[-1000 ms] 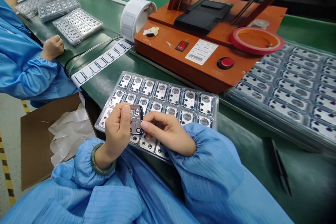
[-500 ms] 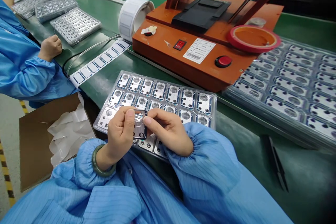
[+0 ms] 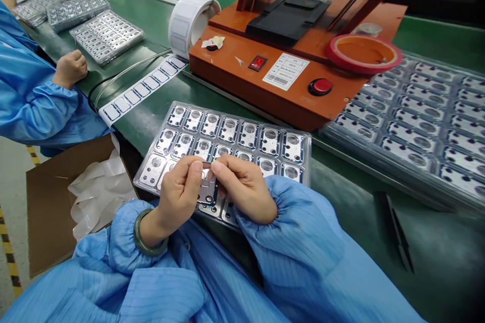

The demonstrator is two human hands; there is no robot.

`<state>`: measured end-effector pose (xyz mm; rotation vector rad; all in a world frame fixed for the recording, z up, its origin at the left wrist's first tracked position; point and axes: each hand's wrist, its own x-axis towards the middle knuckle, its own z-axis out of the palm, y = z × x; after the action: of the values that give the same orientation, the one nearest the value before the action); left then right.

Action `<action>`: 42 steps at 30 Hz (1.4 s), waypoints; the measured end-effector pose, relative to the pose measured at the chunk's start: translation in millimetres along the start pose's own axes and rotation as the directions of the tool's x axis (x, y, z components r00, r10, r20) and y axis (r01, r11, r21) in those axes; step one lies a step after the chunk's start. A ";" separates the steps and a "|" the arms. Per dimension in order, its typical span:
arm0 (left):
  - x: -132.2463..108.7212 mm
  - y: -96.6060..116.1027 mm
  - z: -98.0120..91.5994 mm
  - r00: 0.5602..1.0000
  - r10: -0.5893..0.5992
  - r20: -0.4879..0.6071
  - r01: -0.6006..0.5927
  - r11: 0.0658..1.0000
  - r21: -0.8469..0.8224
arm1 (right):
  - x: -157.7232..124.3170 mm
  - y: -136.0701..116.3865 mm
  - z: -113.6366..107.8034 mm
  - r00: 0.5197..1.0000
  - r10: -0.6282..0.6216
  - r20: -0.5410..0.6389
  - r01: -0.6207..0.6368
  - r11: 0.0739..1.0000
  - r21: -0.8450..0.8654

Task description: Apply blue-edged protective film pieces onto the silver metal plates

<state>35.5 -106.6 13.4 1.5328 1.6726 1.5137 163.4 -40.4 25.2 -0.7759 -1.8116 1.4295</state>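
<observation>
Head view: nearest, the left hand and right hand pinch a small blue-edged metal plate between fingertips and thumbs, holding it over a clear blister tray of matching plates; a label strip lies beyond.

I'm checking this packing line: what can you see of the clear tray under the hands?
The clear plastic blister tray lies on the green belt. Its moulded pockets run seven across, each holding a silvery metal plate with a round window, most edged dark blue. The person's left hand and right hand hold a small metal plate above its near side, hiding the lowest pockets there; whether they touch the tray cannot be told.
</observation>
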 end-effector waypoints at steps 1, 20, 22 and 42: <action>-0.3 -0.4 0.3 1.000 -0.019 0.002 0.019 1.000 -0.003 | 0.2 0.4 0.1 1.000 0.011 0.001 -0.011 1.000 0.012; 21.5 -0.8 -17.8 0.964 -0.178 0.196 0.230 0.931 -0.283 | 3.1 0.6 3.6 0.990 -0.040 0.135 0.056 0.992 -0.115; 21.9 -1.1 -18.1 0.954 -0.219 0.203 0.275 0.911 -0.308 | 2.9 1.0 4.5 0.987 -0.072 0.141 0.093 0.985 -0.145; 19.0 -14.6 -25.4 0.924 -0.350 0.153 0.380 0.803 -0.459 | 5.9 -0.5 -1.3 0.952 0.253 0.170 -0.274 0.955 0.112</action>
<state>1.8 -97.8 15.5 0.9183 1.3191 1.5000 161.0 -35.0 26.8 -0.8843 -1.7515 1.8101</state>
